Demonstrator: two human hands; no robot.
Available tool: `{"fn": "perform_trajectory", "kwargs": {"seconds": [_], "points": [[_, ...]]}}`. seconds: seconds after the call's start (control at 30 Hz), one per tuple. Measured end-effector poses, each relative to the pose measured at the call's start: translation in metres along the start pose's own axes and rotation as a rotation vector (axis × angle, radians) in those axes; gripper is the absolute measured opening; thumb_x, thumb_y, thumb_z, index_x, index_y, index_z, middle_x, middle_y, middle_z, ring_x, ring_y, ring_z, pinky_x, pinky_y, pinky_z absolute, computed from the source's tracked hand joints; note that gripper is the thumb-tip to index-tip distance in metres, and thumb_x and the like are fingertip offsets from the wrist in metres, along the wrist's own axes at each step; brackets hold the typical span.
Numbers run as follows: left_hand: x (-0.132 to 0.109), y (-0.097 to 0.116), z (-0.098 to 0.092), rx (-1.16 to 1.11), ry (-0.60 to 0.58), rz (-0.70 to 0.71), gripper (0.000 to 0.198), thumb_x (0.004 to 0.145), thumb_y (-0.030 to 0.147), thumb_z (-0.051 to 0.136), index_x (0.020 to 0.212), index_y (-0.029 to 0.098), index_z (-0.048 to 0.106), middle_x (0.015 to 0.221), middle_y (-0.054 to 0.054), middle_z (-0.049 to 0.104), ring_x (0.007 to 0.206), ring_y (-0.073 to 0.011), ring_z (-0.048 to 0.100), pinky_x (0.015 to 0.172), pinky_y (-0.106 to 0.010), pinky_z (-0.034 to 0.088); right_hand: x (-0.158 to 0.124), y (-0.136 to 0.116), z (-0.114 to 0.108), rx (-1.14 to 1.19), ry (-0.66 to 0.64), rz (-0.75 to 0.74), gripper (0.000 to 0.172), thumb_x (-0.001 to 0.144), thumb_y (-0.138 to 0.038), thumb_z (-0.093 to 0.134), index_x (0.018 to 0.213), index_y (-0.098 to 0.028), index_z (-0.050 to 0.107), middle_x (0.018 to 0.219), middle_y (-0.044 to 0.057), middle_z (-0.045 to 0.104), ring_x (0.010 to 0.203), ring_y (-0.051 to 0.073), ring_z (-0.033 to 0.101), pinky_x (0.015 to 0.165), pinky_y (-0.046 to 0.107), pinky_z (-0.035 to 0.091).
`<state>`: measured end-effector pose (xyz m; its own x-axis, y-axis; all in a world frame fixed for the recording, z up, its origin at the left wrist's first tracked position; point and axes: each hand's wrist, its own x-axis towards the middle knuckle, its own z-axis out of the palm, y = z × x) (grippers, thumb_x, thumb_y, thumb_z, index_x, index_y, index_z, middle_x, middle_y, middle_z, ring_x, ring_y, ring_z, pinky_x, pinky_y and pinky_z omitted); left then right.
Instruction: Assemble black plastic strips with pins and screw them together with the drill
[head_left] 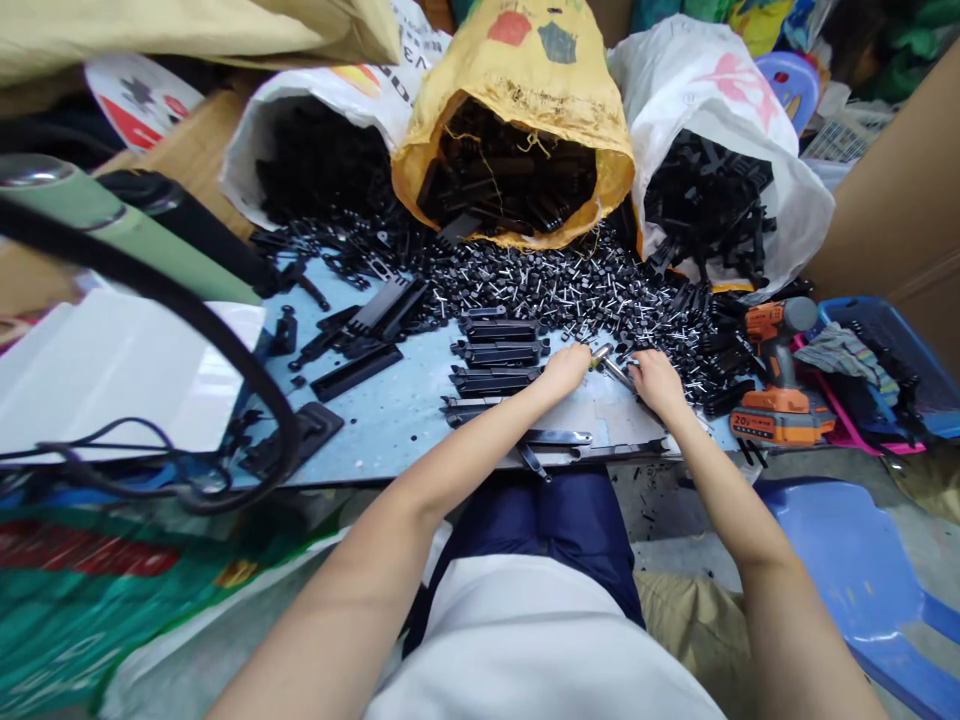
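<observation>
My left hand (568,368) is closed, its fingers by the near end of a short metal tool (616,373) with a yellowish part; its exact kind is unclear. Just right of it, my right hand (656,382) has its fingers bent together at the edge of a heap of small black parts with metal pins (525,280). What those fingers hold, if anything, is too small to make out. Left of my hands lie several assembled black strips (501,352) in a stack of rows. A loose strip (559,437) lies near the front edge of the table.
A yellow sack (517,60) stands between two white sacks, all open toward me with black parts inside. An orange cordless drill (780,380) stands at the right, beside a blue bin (900,340). A black cable (187,310) loops at left. A blue chair (847,560) is lower right.
</observation>
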<state>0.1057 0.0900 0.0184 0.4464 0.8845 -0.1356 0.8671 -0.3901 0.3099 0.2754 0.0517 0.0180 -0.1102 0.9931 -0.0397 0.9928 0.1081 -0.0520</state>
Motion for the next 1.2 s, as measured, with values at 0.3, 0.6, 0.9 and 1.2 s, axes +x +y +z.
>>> {"fn": "perform_trajectory", "kwargs": {"seconds": [0.3,0.6,0.9,1.2], "points": [[-0.135,-0.077,0.041,-0.08,0.662,0.061,0.028,0.093,0.03,0.036,0.098,0.014,0.058,0.087,-0.01,0.065,0.081,-0.0199,0.06,0.076,-0.034,0.049,0.031,-0.006,-0.004,-0.123,-0.177,0.186,0.032,0.083,-0.023,0.044,0.112,-0.013,0.052,0.106,0.017,0.059,0.098,0.026,0.055,0.077,0.033,0.043],[-0.144,-0.08,0.063,0.14,0.892,0.245,0.018,0.088,0.018,0.045,0.099,0.01,0.057,0.073,-0.009,0.064,0.07,-0.0192,0.06,0.065,-0.033,0.048,0.022,-0.009,-0.008,-0.167,-0.141,0.069,0.031,0.084,-0.016,0.035,0.11,-0.013,0.052,0.106,0.016,0.057,0.09,0.023,0.054,0.071,0.03,0.041],[-0.143,-0.074,0.062,0.074,1.021,0.272,0.016,0.086,0.013,0.048,0.101,0.009,0.054,0.071,-0.006,0.064,0.066,-0.0157,0.059,0.065,-0.03,0.051,-0.011,-0.013,-0.012,0.389,0.123,-0.168,0.016,0.079,-0.028,0.053,0.084,-0.017,0.063,0.082,0.006,0.063,0.072,0.015,0.057,0.071,0.028,0.046],[-0.153,-0.079,0.073,0.117,0.751,0.338,0.022,0.089,0.017,0.042,0.103,0.01,0.058,0.08,-0.011,0.066,0.076,-0.0197,0.06,0.064,-0.034,0.045,-0.043,-0.043,-0.021,0.496,-0.151,-0.292,0.013,0.077,-0.021,0.056,0.082,-0.017,0.067,0.077,0.003,0.067,0.067,0.011,0.06,0.064,0.021,0.046]]}}
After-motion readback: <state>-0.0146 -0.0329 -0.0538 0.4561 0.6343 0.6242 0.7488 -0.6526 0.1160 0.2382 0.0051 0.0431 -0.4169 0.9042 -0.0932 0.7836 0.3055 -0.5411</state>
